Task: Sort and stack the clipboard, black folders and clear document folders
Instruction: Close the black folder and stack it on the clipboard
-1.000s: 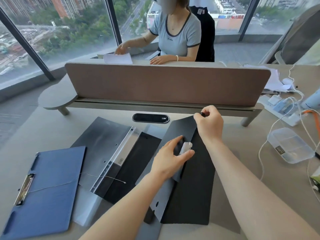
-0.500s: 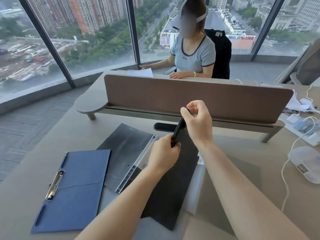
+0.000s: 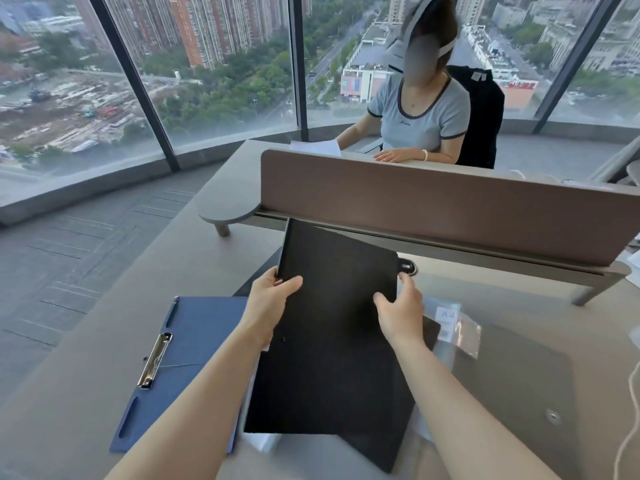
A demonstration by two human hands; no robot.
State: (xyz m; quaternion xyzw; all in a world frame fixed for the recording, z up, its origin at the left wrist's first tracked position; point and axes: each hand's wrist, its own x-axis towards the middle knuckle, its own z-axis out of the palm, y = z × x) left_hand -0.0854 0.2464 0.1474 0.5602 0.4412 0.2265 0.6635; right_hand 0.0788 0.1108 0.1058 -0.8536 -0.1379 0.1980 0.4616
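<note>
A closed black folder (image 3: 332,323) is held flat above the desk, tilted slightly. My left hand (image 3: 270,299) grips its left edge, thumb on top. Its right edge is held by my right hand (image 3: 401,313). Under it lies another black folder (image 3: 388,448), only its lower corner showing. Clear document folders (image 3: 457,327) with an "A4" label stick out to the right, and a clear corner (image 3: 263,445) shows below. The blue clipboard (image 3: 187,368) with a metal clip lies flat on the left.
A brown divider panel (image 3: 433,206) runs across the desk (image 3: 86,375) behind the folders, with a small round shelf (image 3: 228,209) at its left end. A person sits beyond it. A white cable (image 3: 630,427) lies at the right edge. A dark grey mat (image 3: 519,375) covers the right.
The black folder was being shut on edge; now it is closed and held flat with one hand on each side. My view has swung upward and to the left.
</note>
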